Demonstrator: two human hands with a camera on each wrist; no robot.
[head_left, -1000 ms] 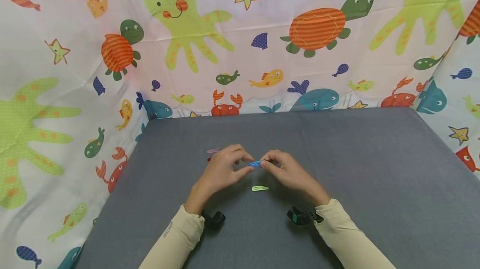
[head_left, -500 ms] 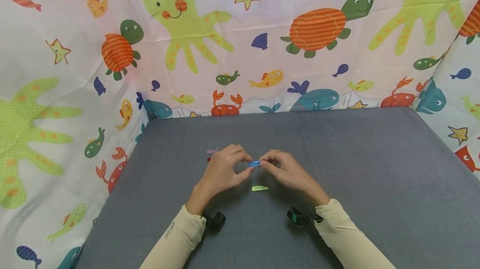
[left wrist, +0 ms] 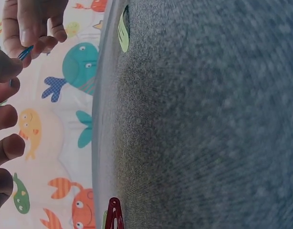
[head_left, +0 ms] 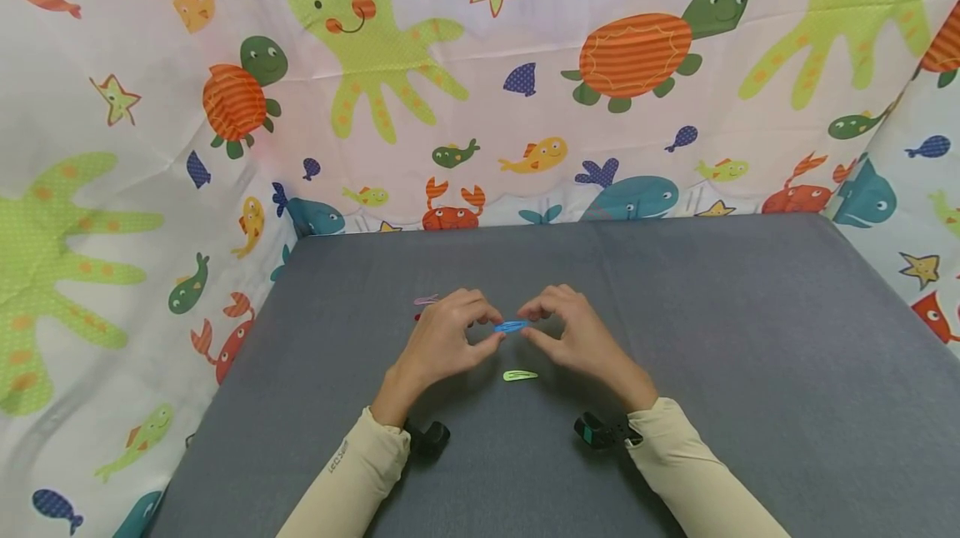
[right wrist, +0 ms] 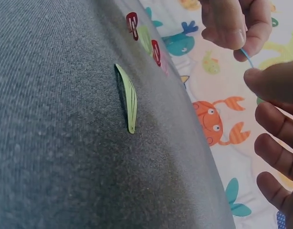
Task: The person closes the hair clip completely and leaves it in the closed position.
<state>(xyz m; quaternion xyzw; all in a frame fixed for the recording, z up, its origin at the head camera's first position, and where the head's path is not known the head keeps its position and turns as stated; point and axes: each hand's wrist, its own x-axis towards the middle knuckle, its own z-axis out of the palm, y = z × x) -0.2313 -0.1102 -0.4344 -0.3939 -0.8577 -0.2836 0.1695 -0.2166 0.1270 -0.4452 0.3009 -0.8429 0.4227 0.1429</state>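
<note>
A blue snap hair clip (head_left: 511, 326) is suspended above the grey table between both hands. My left hand (head_left: 452, 334) pinches its left end between thumb and fingers. At the other end, the thumb and fingertips of my right hand (head_left: 577, 336) hold the clip's tip, with the fingers arched apart behind. From the right wrist view, the clip is a thin blue edge between the two hands. A light green hair clip (head_left: 521, 376) lies on the table below the hands, nearer the body.
Beyond the left hand lie a pink hair clip (head_left: 426, 301) and a red hair clip (right wrist: 132, 24), with another green clip (right wrist: 145, 40) and a second red clip (right wrist: 156, 52) near them. A patterned curtain (head_left: 480, 105) borders the grey table (head_left: 712, 313).
My right hand's fingers have spread and lifted a little, showing more of the blue hair clip. The left hand and the green clip stay nearly in place.
</note>
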